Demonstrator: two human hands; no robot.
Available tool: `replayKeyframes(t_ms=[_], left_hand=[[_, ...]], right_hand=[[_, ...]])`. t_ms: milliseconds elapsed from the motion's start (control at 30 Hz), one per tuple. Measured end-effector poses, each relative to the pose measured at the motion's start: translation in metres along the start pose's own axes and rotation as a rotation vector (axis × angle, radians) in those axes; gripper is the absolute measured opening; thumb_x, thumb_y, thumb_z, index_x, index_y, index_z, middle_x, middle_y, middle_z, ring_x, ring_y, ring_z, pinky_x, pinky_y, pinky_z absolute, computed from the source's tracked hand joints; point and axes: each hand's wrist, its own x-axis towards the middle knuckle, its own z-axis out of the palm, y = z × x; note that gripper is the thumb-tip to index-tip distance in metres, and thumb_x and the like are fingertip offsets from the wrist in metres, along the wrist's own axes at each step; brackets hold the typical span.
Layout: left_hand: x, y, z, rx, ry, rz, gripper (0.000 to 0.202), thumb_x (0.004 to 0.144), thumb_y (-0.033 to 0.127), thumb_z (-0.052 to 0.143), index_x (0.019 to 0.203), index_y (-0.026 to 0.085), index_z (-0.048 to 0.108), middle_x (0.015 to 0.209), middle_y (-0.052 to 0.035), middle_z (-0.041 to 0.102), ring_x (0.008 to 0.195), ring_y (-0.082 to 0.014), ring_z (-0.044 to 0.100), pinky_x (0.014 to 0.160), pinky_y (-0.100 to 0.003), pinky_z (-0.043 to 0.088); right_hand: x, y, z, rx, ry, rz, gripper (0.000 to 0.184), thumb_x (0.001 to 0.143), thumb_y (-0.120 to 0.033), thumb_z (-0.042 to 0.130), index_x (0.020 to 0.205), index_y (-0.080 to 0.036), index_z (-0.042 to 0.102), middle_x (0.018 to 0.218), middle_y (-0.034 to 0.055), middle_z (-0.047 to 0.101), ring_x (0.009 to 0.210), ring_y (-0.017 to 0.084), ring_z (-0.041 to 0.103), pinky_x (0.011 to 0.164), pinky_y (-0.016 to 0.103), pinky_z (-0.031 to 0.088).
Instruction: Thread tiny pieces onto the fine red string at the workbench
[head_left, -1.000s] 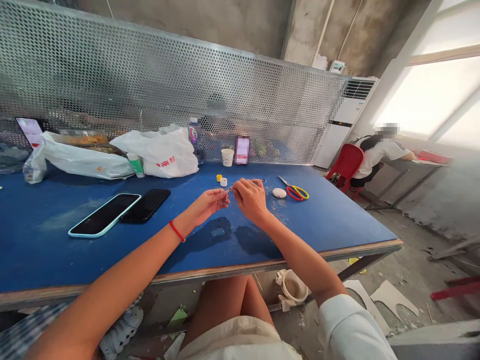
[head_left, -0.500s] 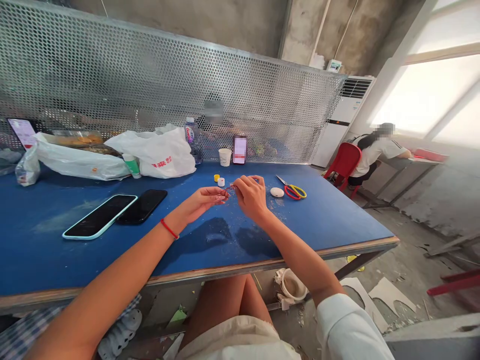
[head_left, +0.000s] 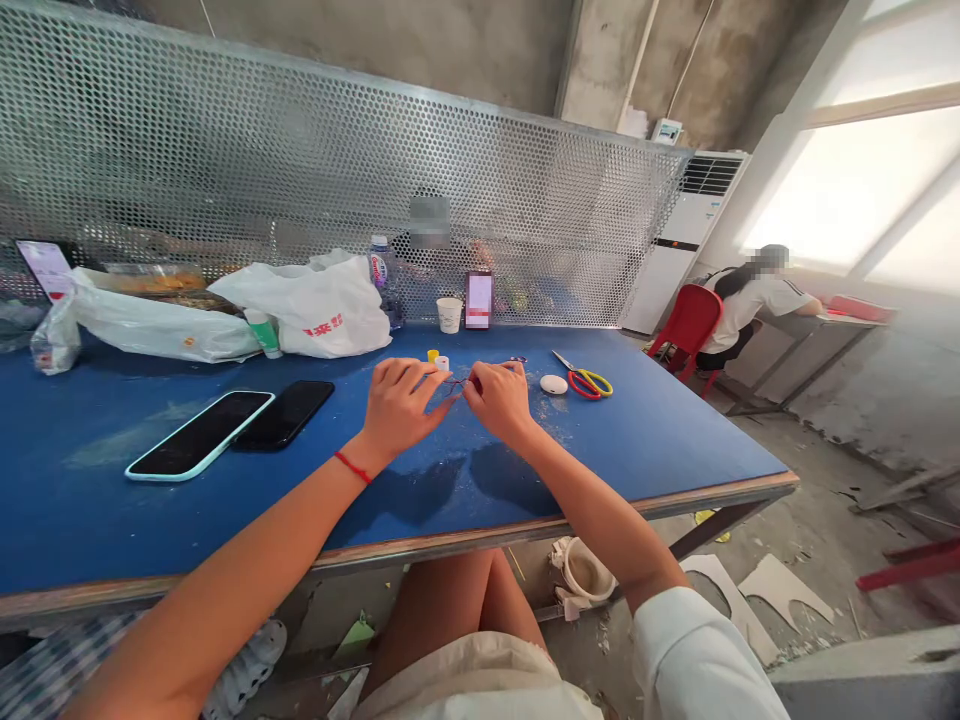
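A thin dark red cord (head_left: pixel 455 381) spans the small gap between my hands, above the blue table. My left hand (head_left: pixel 400 408), back upward and with a red bracelet (head_left: pixel 352 466) at its wrist, has its fingertips and thumb bent around the cord's left side. My right hand (head_left: pixel 501 402) pinches the cord from the other side, its fingers curled. Just behind the left fingers sit a yellow spool (head_left: pixel 433 355) and a white spool (head_left: pixel 443 364), both partly hidden. Right of my hands lie a white oval case (head_left: pixel 553 384) and scissors (head_left: pixel 591 383) with red and yellow handles.
Two phones lie at left, a light-blue-edged one (head_left: pixel 201 436) and a black one (head_left: pixel 285 414). White plastic bags (head_left: pixel 315 305), a bottle (head_left: pixel 380 275), a paper cup (head_left: pixel 449 315) and an upright phone (head_left: pixel 479 300) line the perforated metal screen (head_left: pixel 300 170). A person (head_left: pixel 757 305) sits at far right.
My left hand has rolled over from palm-up to back-up, its fingers now arched over the cord. The right hand has shifted only slightly, its fingers more tightly curled.
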Motion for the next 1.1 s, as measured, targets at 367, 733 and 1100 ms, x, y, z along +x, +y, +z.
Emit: replayKeyframes(t_ms=[367,733,1100], left_hand=[[-0.001,0.004,0.01,0.045,-0.171,0.049,0.019,0.09,0.025,0.056,0.088,0.024,0.076,0.091,-0.0123,0.074,0.092,-0.0314,0.059,0.09,-0.049,0.034],[-0.006,-0.001,0.015,0.032,-0.274,-0.049,0.015,0.085,0.026,0.064,0.077,0.023,0.075,0.078,-0.0092,0.072,0.081,-0.0277,0.059,0.076,-0.042,0.036],[0.004,-0.013,0.006,0.023,-0.563,0.147,0.026,0.095,0.027,0.057,0.08,0.019,0.076,0.08,-0.0072,0.071,0.083,-0.0242,0.06,0.076,-0.04,0.037]], right_hand=[[-0.002,-0.002,0.005,0.003,-0.035,-0.011,0.016,0.09,-0.023,0.052,0.078,-0.019,0.062,0.08,0.0051,0.075,0.073,0.019,0.064,0.084,0.036,0.03],[-0.003,0.002,0.006,-0.205,-0.06,-0.297,0.021,0.094,-0.016,0.045,0.095,-0.018,0.066,0.093,0.0091,0.073,0.089,0.022,0.063,0.097,0.041,0.026],[-0.001,0.007,0.0,-0.329,-0.167,-0.454,0.023,0.094,-0.01,0.046,0.096,-0.019,0.067,0.096,0.0099,0.073,0.096,0.025,0.059,0.103,0.047,0.025]])
